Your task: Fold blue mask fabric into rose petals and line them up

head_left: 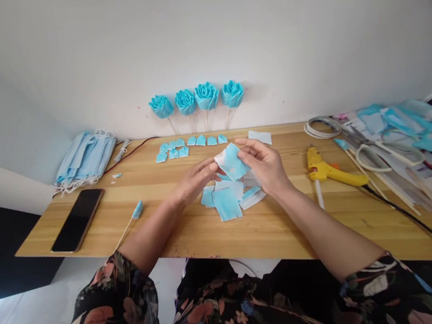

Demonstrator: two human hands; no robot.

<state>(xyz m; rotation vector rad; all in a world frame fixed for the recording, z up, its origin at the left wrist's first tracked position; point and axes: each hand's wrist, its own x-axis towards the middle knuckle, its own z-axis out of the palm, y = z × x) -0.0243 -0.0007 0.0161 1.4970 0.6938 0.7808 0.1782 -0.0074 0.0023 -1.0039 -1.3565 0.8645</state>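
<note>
Above the bench, blue square: both hands hold it up over a loose pile of blue and white pieces. It looks thin and soft, so a hard tug from both sides could rip it.
Right hand: the thumb and fingers pinch the right edge of the square. If they let go too soon, it could drop and get mixed up with the pile.
Left hand: the fingers look like they pinch the left edge. Some are hidden, so I can't tell how tight. A loose pinch could let that side slip.
Pile under the hands: the pieces lie on top of each other. A wrist could brush them and push them around.
Small blue petals: they sit in rows farther back. They look light, so a bump or a puff of air might mess them up.
Stick with a blue tip: it lies just beside the left arm. The sleeve could knock it off the front edge.
Yellow glue gun: it lies to the right of the right hand. I can't tell if it is hot. If so, its tip might burn a finger, and a pull on its cord could drag it.
</note>
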